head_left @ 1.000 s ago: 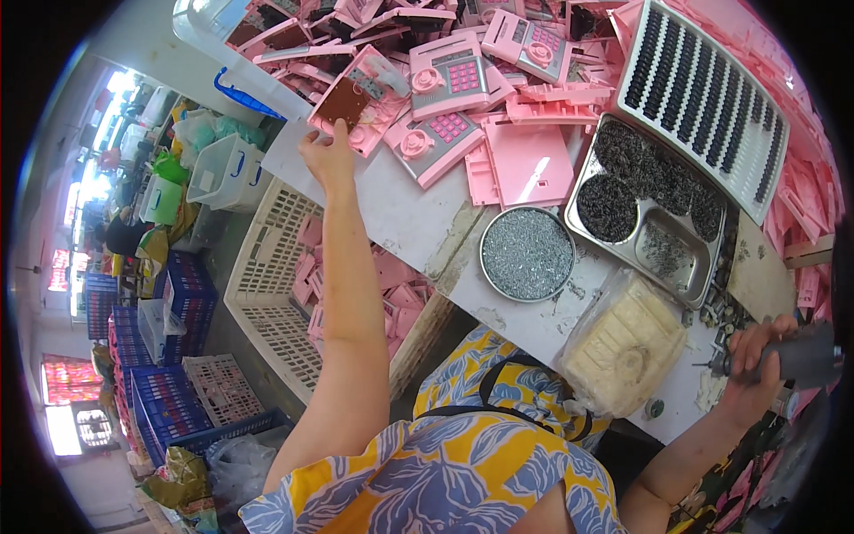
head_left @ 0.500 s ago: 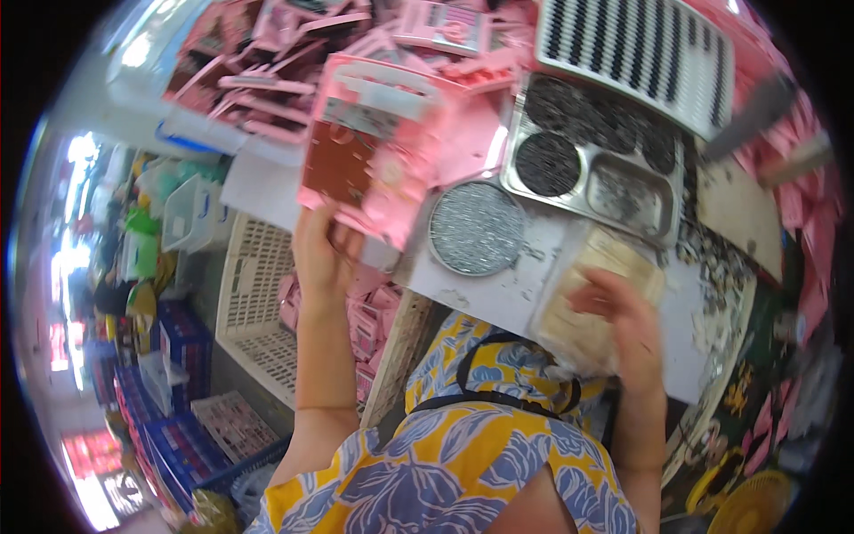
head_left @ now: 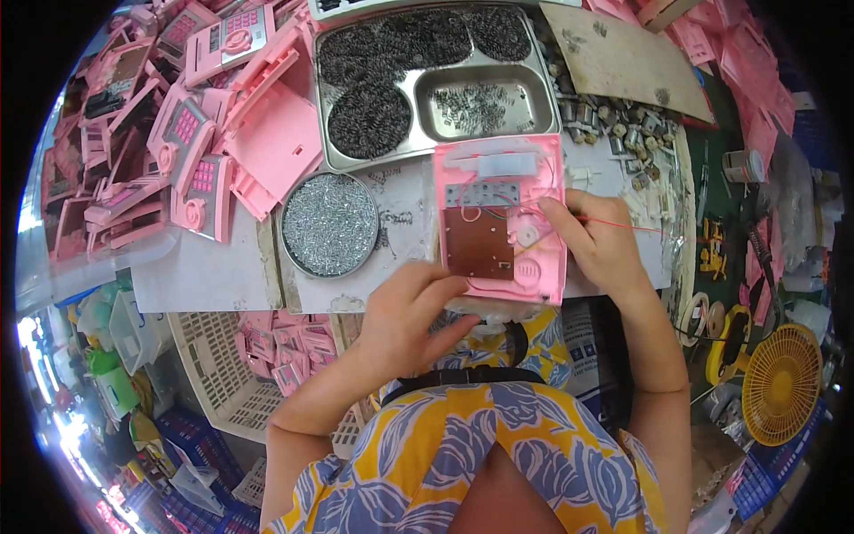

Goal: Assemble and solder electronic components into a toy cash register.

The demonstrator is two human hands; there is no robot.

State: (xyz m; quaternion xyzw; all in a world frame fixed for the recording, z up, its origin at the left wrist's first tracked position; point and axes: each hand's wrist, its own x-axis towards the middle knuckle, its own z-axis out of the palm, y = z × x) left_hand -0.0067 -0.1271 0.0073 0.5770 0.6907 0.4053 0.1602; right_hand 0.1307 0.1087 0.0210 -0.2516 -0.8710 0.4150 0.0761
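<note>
A pink plastic housing (head_left: 549, 267) lies at the table's front edge, partly over a clear plastic bag (head_left: 503, 311). Inside it are a brown circuit board (head_left: 478, 245), a grey strip (head_left: 476, 195), a round white part (head_left: 527, 233) and thin wires. My right hand (head_left: 605, 245) is closed at the housing's right edge; thumb and index finger pinch a red wire (head_left: 642, 229) that trails off to the right. At the housing's lower left corner is my left hand (head_left: 405, 316), thumb and index finger apart, fingertips touching the edge. Its other fingers are partly hidden.
A round tin (head_left: 329, 224) of small silver screws stands left of the housing. Behind is a metal tray (head_left: 414, 102) of black springs. Pink casings (head_left: 191, 133) pile up on the left, small metal motors (head_left: 632, 142) lie on the right. A cream crate (head_left: 209, 356) stands below.
The housing has come down from the upper left to the front of me. My right hand has moved up from the plastic bag to the housing and wire. The view has turned right.
</note>
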